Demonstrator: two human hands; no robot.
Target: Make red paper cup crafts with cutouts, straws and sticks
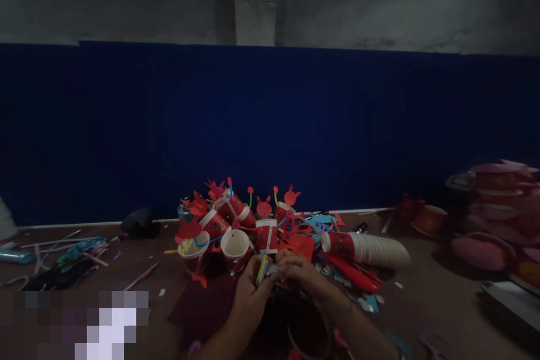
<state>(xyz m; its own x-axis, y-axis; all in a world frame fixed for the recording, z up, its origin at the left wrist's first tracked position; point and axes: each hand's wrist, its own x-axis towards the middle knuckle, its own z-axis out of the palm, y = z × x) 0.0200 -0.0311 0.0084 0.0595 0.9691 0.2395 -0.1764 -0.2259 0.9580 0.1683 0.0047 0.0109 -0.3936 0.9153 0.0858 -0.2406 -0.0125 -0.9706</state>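
Observation:
Both my hands are together low in the middle. My left hand [251,286] is closed round a small narrow thing with yellow, white and blue stripes [262,270]; its kind is too blurred to name. A pale greyish piece lies against it between the hands. My right hand [300,273] has its fingers bent and pressed together by that piece; what they pinch is hidden. Just beyond the hands stands a red paper cup [266,235] with a red cut-out animal head [264,208]. Left of it is a white-lined paper cup [235,244]. Below the right hand is a dark round-rimmed container [310,332].
Several decorated red cups [215,223] crowd behind my hands. A stack of paper cups [375,248] lies on its side at the right, above a red elongated object [358,274]. Straws and scraps [80,250] litter the left table. A blue panel [270,124] stands behind.

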